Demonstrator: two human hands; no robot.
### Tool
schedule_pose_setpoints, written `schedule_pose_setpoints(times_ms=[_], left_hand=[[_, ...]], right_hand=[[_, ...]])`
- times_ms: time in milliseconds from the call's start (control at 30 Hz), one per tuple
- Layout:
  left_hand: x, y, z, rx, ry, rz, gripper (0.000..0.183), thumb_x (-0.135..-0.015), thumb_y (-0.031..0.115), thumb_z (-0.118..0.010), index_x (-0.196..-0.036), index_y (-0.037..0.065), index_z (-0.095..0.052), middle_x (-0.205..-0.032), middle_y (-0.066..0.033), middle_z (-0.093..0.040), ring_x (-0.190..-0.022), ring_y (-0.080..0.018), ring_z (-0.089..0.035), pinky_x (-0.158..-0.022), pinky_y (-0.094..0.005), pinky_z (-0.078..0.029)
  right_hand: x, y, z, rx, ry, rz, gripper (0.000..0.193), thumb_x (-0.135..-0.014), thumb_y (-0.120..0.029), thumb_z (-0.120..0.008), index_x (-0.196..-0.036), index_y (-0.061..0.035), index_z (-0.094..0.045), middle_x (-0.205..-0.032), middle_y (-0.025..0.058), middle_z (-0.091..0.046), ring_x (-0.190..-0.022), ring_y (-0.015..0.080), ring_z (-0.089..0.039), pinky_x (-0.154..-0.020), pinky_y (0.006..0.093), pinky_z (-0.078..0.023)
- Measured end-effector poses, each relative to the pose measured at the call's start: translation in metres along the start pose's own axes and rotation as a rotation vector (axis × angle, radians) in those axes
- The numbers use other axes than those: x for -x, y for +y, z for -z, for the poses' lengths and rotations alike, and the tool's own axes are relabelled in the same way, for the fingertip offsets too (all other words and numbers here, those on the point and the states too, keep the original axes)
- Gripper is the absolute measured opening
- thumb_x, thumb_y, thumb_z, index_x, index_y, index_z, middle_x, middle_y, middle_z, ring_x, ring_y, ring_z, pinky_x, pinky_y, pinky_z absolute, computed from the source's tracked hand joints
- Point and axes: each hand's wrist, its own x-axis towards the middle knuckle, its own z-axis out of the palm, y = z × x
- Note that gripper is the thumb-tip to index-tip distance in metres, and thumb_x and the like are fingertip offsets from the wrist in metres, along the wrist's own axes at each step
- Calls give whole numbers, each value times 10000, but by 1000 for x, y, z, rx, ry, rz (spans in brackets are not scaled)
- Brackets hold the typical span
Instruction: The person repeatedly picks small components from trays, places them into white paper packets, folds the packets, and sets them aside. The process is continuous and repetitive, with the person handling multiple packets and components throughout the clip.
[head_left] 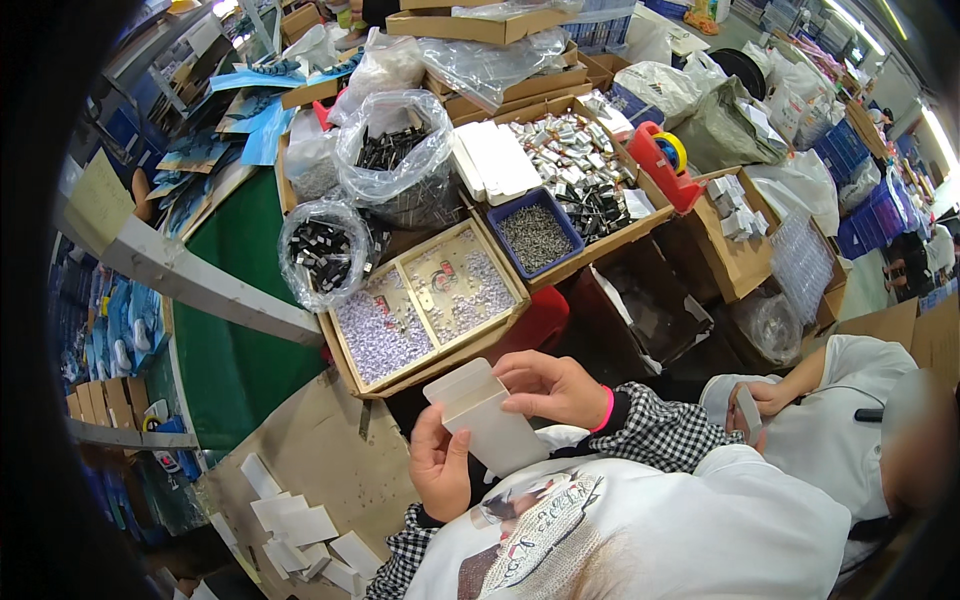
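Between my two hands is a small white cardboard box [503,438], tilted, its top flap standing up at the upper left. My left hand [440,468] grips its left side, with the thumb on the near face. My right hand [556,388] pinches the upper right edge near the opening; a pink band circles that wrist. Whether anything lies inside the box cannot be seen. Just beyond my hands, a wooden tray [420,305] with two compartments holds many tiny whitish parts. Several flat white boxes [292,517] lie scattered on a brown board at lower left.
Behind the tray stand clear bags of black parts [322,255], a blue bin [552,266] of small metal pieces and a carton of silvery parts [570,145]. A red tape dispenser [663,170] sits at its right. A co-worker's hand [768,397] holds a white piece close by.
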Motion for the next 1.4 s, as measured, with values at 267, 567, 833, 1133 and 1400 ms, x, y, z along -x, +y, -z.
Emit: schedule_pose_setpoints(times_ms=[267,567,833,1133,1400], left_hand=[[-5,11,0,-73,-74,110,340,-877,0,-544,-1213,6,-493,-980,-56,-581,-844,-86,-533,-752,-206,-436],[-13,19,4,-261,-134,-13,190,-898,84,-548,-1067,-2,-536,-903,-40,-588,-792,-70,-526,-720,-194,-430],[-21,27,5,211,-147,293,388,-886,34,-537,-1253,-2,-417,-1074,-140,-600,-939,-142,-575,-841,-253,-450],[-20,10,14,75,-206,196,253,-862,0,-561,-1105,34,-495,-964,-43,-569,-911,-103,-543,-809,-236,-455],[-16,14,11,57,-276,168,186,-855,32,-595,-1030,29,-531,-1037,-66,-570,-897,-98,-545,-788,-239,-461]], right_hand=[[-3,-6,10,280,-21,114,160,-827,-51,-631,-965,25,-608,-864,65,-641,-768,87,-593,-694,218,-485],[-5,-4,10,-19,-97,97,169,-807,-53,-657,-943,14,-582,-931,55,-600,-847,109,-571,-760,241,-478],[-8,-13,11,-25,-170,-124,444,-832,-51,-623,-1235,13,-448,-1045,64,-577,-964,107,-550,-855,257,-454],[-6,-12,14,426,-212,223,247,-800,8,-619,-1046,0,-603,-990,119,-627,-927,194,-610,-808,285,-483],[-12,-32,23,331,-316,140,158,-799,-98,-656,-931,-11,-657,-920,114,-654,-825,193,-628,-754,280,-490]])
